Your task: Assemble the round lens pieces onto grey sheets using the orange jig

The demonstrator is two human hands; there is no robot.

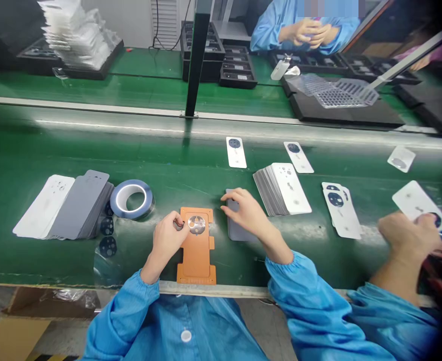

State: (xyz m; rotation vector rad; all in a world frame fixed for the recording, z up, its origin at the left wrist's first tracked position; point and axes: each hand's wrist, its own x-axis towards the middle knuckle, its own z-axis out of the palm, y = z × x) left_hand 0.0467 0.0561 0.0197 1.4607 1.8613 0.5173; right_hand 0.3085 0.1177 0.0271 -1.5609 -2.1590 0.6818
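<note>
My left hand (170,236) is at the left edge of an orange jig (196,255), its fingers pinched around a small dark piece I cannot make out. Beside those fingertips, a shiny round film with holes (197,225) lies at the top of the jig. My right hand (249,213) reaches over a grey phone back panel (239,231), thumb and fingers apart at its upper left. Whether they touch the panel is unclear. To the left are a roll of blue tape (148,200) and dark round lens films (108,245) on a clear strip.
Fanned phone panels stand left (80,205) and right (292,193). White panels with dark discs (236,155) lie farther back and right. A co-worker's hand (409,235) holds a white panel at right. Across a metal rail, another person's hands (311,34) work near black trays (238,67).
</note>
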